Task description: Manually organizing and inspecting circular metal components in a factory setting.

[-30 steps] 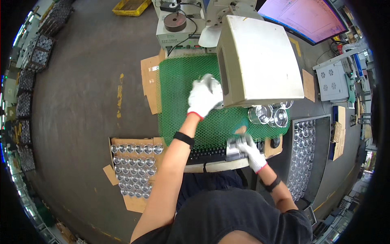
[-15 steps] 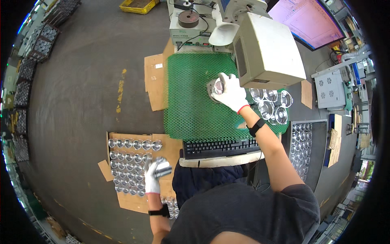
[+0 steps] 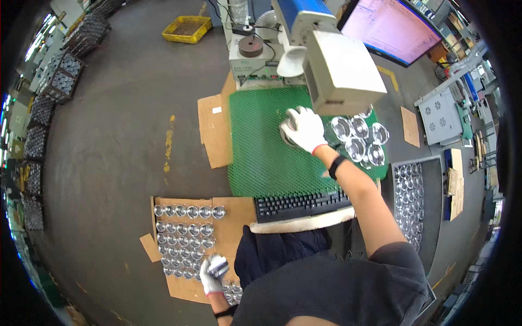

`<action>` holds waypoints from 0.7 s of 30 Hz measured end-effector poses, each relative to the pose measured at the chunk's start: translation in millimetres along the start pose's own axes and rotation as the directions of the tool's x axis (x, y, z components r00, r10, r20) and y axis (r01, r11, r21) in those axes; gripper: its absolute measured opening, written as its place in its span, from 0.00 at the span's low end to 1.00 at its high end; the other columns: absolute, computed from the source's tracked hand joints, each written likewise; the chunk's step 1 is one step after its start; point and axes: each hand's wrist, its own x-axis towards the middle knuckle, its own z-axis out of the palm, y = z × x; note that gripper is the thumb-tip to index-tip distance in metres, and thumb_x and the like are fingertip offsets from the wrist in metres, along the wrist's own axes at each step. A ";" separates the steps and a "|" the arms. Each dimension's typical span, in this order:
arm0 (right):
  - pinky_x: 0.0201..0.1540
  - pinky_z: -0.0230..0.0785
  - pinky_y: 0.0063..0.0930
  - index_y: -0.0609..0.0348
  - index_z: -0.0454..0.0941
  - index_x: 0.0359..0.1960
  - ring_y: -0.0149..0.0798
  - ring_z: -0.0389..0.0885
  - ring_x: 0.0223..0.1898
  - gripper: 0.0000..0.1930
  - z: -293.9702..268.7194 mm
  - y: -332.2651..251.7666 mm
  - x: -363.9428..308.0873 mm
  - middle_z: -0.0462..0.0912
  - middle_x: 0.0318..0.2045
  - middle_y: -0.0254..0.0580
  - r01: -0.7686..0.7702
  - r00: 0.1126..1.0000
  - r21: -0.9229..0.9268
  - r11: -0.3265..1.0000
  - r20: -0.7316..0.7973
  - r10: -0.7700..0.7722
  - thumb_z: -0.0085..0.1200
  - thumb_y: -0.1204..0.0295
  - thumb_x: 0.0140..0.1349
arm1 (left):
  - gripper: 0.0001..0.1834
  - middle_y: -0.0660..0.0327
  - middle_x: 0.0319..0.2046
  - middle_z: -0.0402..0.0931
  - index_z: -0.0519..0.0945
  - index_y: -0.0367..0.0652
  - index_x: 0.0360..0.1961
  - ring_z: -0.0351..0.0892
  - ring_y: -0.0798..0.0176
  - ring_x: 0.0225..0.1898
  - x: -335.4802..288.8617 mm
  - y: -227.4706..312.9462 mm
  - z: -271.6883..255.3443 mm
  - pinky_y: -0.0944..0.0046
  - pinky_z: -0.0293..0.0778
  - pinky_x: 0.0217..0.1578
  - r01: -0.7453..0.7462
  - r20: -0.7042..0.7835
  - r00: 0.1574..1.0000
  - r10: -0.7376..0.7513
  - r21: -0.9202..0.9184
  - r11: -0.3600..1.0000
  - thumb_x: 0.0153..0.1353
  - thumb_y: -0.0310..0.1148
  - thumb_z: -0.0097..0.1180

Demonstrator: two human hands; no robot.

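Note:
My right hand [image 3: 304, 129], in a white glove, is closed over a shiny metal piston [image 3: 291, 124]. That piston sits at a round grey fixture [image 3: 286, 137] on the green mesh mat [image 3: 261, 157], mostly hidden by my fingers. Low on the left, my gloved left hand [image 3: 210, 278] grips another silver piston [image 3: 218, 266], tilted on its side. It hangs beside rows of upright pistons [image 3: 183, 240] on a cardboard sheet [image 3: 231, 217]. Several more pistons [image 3: 356, 148] stand on the mat, to the right of my right hand.
A white box-shaped machine head [image 3: 345, 73] overhangs the mat. Nearest me lies a black keyboard [image 3: 299, 205]. A grey tray [image 3: 429, 201] of pistons stands at right, a monitor [image 3: 389, 30] beyond the machine. The yellow bin [image 3: 187, 30] rests on the floor.
My left hand, with its piston, has come down and closer to my body along the cardboard rows. My right hand stays at the fixture, its fingers shifted slightly. The whole view has tilted a little.

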 end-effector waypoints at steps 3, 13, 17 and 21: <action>0.52 0.64 0.50 0.54 0.77 0.49 0.54 0.73 0.50 0.24 3.8 -5.1 -11.9 0.76 0.46 0.54 0.104 0.952 -0.123 0.987 -0.276 -0.135 0.58 0.52 0.55 | 0.21 0.50 0.40 0.84 0.76 0.39 0.49 0.86 0.50 0.38 33.7 15.1 47.4 0.52 0.85 0.38 -0.090 0.193 0.979 0.063 0.138 0.986 0.64 0.44 0.57; 0.52 0.70 0.43 0.55 0.81 0.43 0.50 0.78 0.45 0.16 45.7 -6.9 -269.0 0.81 0.39 0.45 0.032 0.986 0.195 0.980 0.153 -0.062 0.56 0.60 0.59 | 0.43 0.55 0.63 0.66 0.64 0.39 0.69 0.65 0.58 0.66 24.0 4.7 158.3 0.60 0.61 0.67 -0.435 0.630 0.763 0.145 0.333 0.837 0.50 0.23 0.68; 0.52 0.72 0.44 0.58 0.80 0.47 0.54 0.80 0.46 0.18 46.4 11.2 -315.4 0.84 0.41 0.50 -0.261 0.961 0.296 0.919 0.172 0.217 0.53 0.59 0.62 | 0.48 0.53 0.63 0.67 0.62 0.35 0.69 0.67 0.57 0.64 10.8 -1.0 154.1 0.59 0.67 0.63 -0.496 0.695 0.706 0.139 0.345 0.797 0.47 0.27 0.72; 0.52 0.73 0.41 0.56 0.80 0.49 0.52 0.82 0.46 0.18 31.0 -2.3 -337.9 0.84 0.41 0.51 -0.416 0.905 0.325 0.849 0.244 0.349 0.52 0.58 0.64 | 0.54 0.54 0.51 0.74 0.56 0.33 0.71 0.75 0.60 0.50 2.5 11.5 156.5 0.62 0.73 0.54 -0.809 0.778 0.558 0.287 0.435 0.395 0.46 0.31 0.74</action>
